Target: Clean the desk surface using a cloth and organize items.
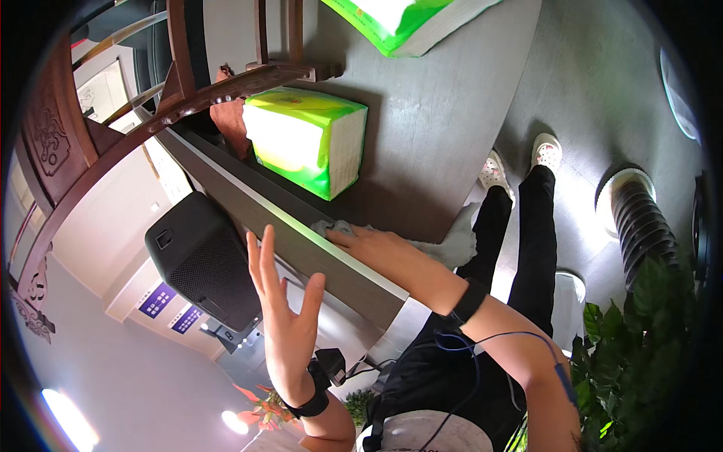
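Observation:
My right hand (pixel 367 246) lies on a grey cloth (pixel 452 243) at the near end of a dark wood-look surface (pixel 440 113), against its raised edge. Part of the cloth droops by my black trousers. Whether the fingers grip the cloth or only press on it is hard to tell. My left hand (pixel 288 316) is raised in the air with its fingers apart and nothing in it, in front of a black speaker (pixel 206 260). Beyond the right hand stands a green and white tissue pack (pixel 305 141). Both wrists wear black straps.
A carved wooden stand (pixel 209 93) reaches over the surface beside a reddish-brown object (pixel 230 127). Another green tissue pack (pixel 418 25) lies at the top. At the right are a ribbed dark column (pixel 644 220) and a leafy plant (pixel 632 327). A blue cable (pixel 508 333) crosses my right arm.

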{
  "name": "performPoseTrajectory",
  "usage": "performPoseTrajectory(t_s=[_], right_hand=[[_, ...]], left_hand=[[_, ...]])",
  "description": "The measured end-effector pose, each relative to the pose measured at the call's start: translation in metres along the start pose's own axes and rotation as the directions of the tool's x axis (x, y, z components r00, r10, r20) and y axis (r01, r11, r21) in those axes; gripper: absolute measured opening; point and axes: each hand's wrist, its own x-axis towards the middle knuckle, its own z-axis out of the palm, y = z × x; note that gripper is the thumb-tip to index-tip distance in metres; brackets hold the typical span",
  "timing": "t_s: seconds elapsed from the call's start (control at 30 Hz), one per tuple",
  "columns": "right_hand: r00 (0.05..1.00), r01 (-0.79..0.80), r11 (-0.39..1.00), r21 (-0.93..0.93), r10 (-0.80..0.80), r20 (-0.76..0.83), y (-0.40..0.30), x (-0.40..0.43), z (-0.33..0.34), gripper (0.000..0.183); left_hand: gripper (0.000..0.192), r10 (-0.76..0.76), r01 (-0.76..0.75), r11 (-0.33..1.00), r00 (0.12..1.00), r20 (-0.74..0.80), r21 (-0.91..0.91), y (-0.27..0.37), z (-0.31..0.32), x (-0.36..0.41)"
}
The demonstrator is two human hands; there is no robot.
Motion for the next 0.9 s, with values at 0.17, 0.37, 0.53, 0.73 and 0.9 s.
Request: performPoseTrajectory(t_s=[0.17, 0.37, 0.53, 0.73, 0.9], right_hand=[[0.999, -0.046, 0.998, 0.046, 0.046, -0.010, 0.004, 0.001, 0.001, 0.042], [0.983, -0.127, 0.991, -0.049, 0.132, 0.127, -0.010, -0.034, -0.019, 0.043], [0.932, -0.196, 0.979, 0.046, 0.172, 0.320, 0.004, -0.049, -0.035, 0.050], [0.889, -0.309, 0.939, 0.150, 0.229, 0.397, -0.022, -0.003, -0.069, 0.039], [0.735, -0.669, 0.464, 0.581, 0.295, 0.610, 0.002, 0.029, -0.052, 0.034]], left_hand=[[0.069, 0.077, -0.077, 0.996, 0.997, -0.002, 0.046, 0.004, 0.003, 0.001], [0.059, 0.105, -0.104, 0.992, 0.994, -0.008, 0.076, 0.001, -0.002, 0.001], [0.054, 0.196, -0.196, 0.981, 0.981, -0.001, 0.001, -0.009, -0.015, 0.004], [0.075, 0.189, -0.190, 0.980, 0.982, -0.032, -0.054, -0.029, -0.017, 0.000], [0.093, 0.189, -0.190, 0.980, 0.982, 0.020, 0.061, -0.045, -0.015, -0.001]])
